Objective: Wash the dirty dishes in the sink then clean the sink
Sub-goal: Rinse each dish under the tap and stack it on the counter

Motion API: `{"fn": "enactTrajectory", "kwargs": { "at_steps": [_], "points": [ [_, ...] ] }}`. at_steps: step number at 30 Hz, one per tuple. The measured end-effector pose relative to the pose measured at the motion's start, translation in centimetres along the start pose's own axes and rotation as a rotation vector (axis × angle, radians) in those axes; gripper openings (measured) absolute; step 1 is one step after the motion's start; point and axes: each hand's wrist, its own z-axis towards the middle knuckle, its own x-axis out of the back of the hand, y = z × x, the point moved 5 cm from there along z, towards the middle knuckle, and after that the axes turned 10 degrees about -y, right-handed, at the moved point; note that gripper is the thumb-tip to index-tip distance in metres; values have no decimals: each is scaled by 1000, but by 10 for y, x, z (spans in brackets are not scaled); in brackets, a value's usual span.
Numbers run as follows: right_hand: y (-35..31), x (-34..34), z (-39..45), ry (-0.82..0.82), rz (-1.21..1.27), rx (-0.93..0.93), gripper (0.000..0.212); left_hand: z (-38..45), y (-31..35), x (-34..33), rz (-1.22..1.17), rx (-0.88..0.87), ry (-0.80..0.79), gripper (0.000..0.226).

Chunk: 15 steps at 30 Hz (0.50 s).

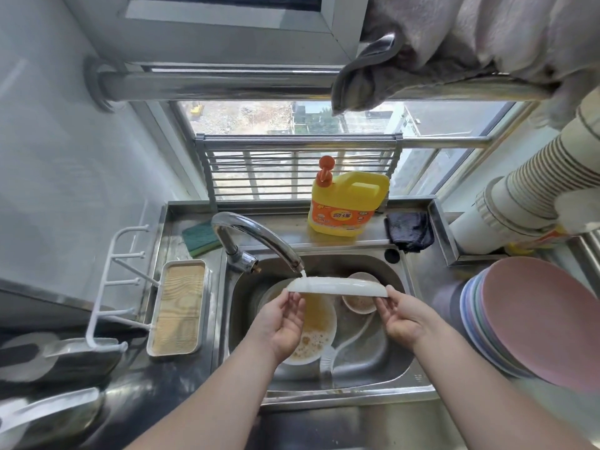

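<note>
Stainless steel sink (399, 362) set in the worktop holds a dirty white bowl (316, 339), small brown-soiled bowl (358, 303) and white dish brush (337, 352). Above it, shallow white plate (337, 285) sits under the running chrome faucet (256, 235), left hand (285, 319) and right hand (402, 316) each gripping a rim end.

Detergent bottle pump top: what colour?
Orange, on the yellow detergent bottle behind the sink; head view.
</note>
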Motion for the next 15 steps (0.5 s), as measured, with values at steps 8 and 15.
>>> {"fn": "enactTrajectory", "kwargs": {
  "at_steps": [8,15],
  "points": [
    [-2,49,2,-30,13,-94,23,4,-13,-17,182,46,-24,26],
    [2,68,4,-33,-92,-114,29,9,-19,-22,309,71,23,31]
  ]
}}
